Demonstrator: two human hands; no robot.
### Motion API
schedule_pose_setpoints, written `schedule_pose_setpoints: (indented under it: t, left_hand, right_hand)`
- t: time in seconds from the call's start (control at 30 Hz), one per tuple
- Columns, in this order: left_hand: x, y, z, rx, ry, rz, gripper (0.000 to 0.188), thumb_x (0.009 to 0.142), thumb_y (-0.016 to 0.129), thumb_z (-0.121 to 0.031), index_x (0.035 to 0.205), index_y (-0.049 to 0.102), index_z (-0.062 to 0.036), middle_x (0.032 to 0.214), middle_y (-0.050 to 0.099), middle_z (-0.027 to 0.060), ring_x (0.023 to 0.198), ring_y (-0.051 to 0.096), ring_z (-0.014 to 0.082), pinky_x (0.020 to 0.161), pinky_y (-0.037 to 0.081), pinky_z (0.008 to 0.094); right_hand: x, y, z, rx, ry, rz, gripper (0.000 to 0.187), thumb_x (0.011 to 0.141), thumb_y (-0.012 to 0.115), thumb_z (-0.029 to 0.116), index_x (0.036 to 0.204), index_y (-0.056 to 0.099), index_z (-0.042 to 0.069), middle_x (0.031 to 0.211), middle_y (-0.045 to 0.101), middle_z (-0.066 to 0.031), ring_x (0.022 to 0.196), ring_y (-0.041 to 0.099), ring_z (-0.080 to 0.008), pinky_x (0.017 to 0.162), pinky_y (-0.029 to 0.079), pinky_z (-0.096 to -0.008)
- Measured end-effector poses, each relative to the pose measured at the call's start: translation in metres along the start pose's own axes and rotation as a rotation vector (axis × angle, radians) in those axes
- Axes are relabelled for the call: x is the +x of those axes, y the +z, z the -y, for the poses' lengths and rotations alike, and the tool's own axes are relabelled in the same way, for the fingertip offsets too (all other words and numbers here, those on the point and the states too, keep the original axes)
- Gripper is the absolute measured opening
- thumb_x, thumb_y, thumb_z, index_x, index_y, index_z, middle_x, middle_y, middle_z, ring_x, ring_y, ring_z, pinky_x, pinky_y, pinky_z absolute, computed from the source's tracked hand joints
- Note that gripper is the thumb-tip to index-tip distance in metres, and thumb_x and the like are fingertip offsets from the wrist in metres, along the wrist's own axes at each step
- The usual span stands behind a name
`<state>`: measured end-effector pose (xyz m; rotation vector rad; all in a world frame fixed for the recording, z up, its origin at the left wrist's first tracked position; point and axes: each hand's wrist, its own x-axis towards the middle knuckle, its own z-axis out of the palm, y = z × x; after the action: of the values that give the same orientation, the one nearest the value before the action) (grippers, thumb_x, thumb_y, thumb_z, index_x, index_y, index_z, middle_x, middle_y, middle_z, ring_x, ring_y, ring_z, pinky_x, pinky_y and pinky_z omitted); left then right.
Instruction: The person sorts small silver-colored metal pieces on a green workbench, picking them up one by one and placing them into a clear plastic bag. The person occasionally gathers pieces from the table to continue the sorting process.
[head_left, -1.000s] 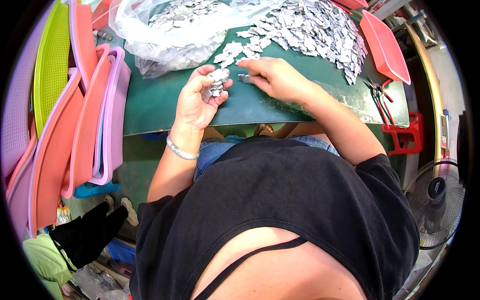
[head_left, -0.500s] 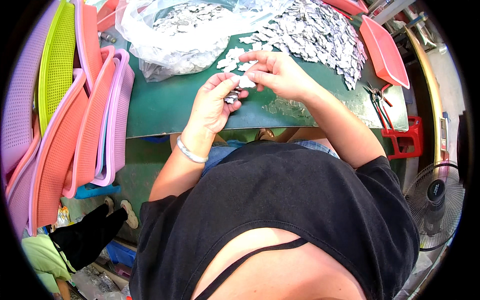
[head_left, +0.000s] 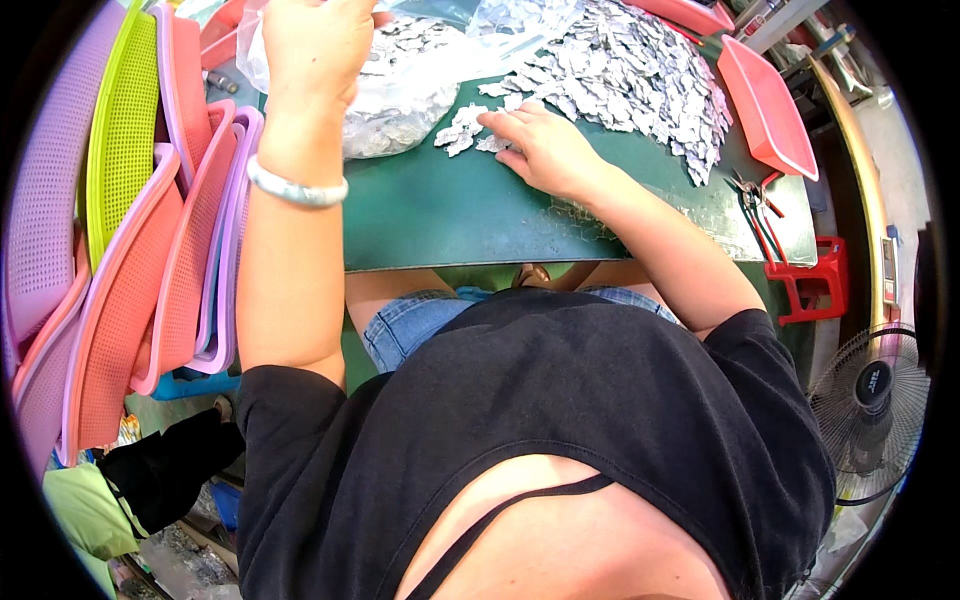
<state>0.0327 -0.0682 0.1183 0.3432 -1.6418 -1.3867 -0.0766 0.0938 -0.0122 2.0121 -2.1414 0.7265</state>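
Note:
At the far left of the green table [head_left: 440, 210], my left hand [head_left: 318, 50] is over the clear plastic bag [head_left: 390, 130], which holds many flat grey-white metal pieces [head_left: 405, 40]. Its fingers are mostly cut off by the upper edge, so I cannot tell whether they hold anything. A pale bangle [head_left: 296, 190] circles that wrist. My right hand [head_left: 545, 150] rests palm down, fingers stretched out and apart, its fingertips touching a small group of loose pieces [head_left: 461, 131]. Beyond it spreads a large heap of the same pieces [head_left: 630, 75].
Stacked plastic baskets [head_left: 125, 310] in pink, purple and green crowd the left. A pink tray [head_left: 768, 110] and red-handled cutters [head_left: 757, 205] lie at the table's right. A red stool [head_left: 818, 280] and a fan [head_left: 868, 400] stand further right. Another person [head_left: 160, 480] is at lower left.
My left hand has left the front of my body and reached forward and left over the bag. My right hand has lowered onto the loose pieces, apart from the left.

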Motion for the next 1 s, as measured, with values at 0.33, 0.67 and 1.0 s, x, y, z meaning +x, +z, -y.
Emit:
schedule_pose_setpoints:
  t: [0.33, 0.67, 1.0]
  left_hand:
    - [-0.088, -0.009, 0.02, 0.031, -0.332, 0.267, 0.009, 0.082, 0.058, -0.012, 0.08, 0.059, -0.0033, 0.071, 0.059, 0.0037, 0.058, 0.054, 0.0071, 0.047, 0.04, 0.0179]
    - [-0.126, 0.007, 0.105, -0.58, -0.935, 0.231, 0.009, 0.085, 0.054, -0.013, 0.088, 0.052, -0.004, 0.089, 0.059, 0.0119, 0.076, 0.059, 0.0198, 0.068, 0.05, 0.0297]
    - [-0.132, 0.006, 0.102, -0.654, -0.932, 0.161, 0.01, 0.084, 0.049, -0.008, 0.094, 0.048, -0.0035, 0.086, 0.058, 0.012, 0.076, 0.058, 0.0219, 0.068, 0.049, 0.0309]
  right_hand:
    - [0.001, -0.015, -0.01, 0.805, 0.559, 0.052, 0.035, 0.078, 0.056, 0.006, 0.112, 0.051, -0.002, 0.074, 0.06, 0.0009, 0.066, 0.051, -0.0048, 0.061, 0.041, -0.0197]
    - [-0.001, -0.01, -0.01, 0.495, 0.407, -0.03, 0.039, 0.076, 0.058, 0.007, 0.114, 0.051, 0.001, 0.08, 0.063, -0.0068, 0.07, 0.058, -0.0168, 0.066, 0.045, -0.0266]
    - [-0.009, -0.007, -0.02, 0.228, 0.137, 0.063, 0.045, 0.071, 0.059, 0.005, 0.114, 0.049, 0.005, 0.089, 0.059, -0.0092, 0.086, 0.054, -0.0275, 0.077, 0.044, -0.0355]
